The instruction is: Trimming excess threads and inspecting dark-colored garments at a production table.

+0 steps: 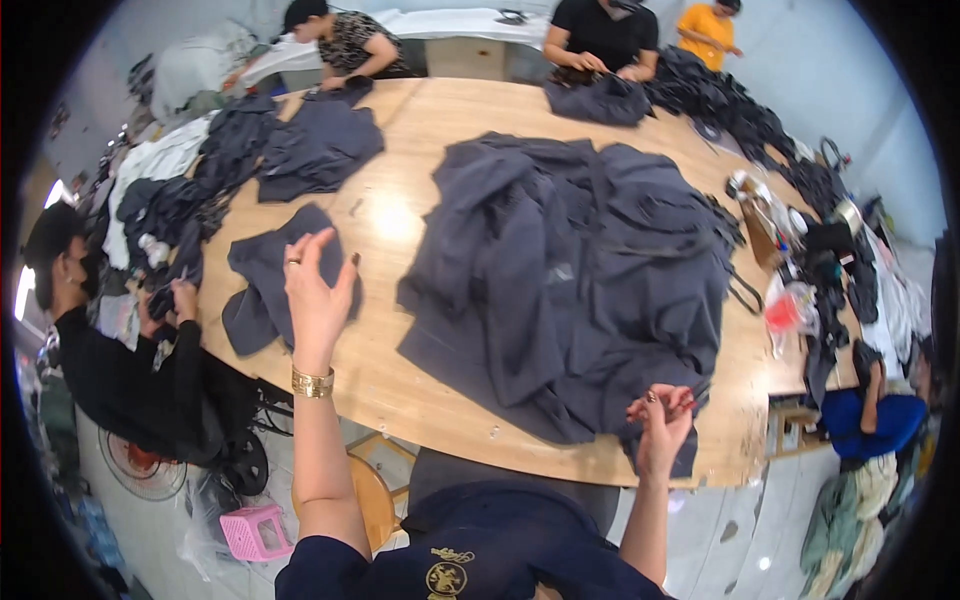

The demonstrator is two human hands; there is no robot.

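My left hand [318,290] is raised over a small dark grey piece of clothing [265,270] at the left of the table. Its fingers are bent but apart, and nothing shows between them. A large dark grey garment [570,290], rumpled and partly folded over itself, spreads across the middle of the table. At this garment's near right corner is my right hand [662,428], its fingers curled in and thumb pressed toward them. Whatever those fingers hold, if anything, is too small to make out.
The wooden table [400,110] bears more dark clothes [320,145] at the far left. Co-workers handle dark cloth at the far side and left. A box of small items [760,220] and a red-and-clear cup [785,312] stand at the right. Below are a pink stool [255,530] and a fan [143,462].
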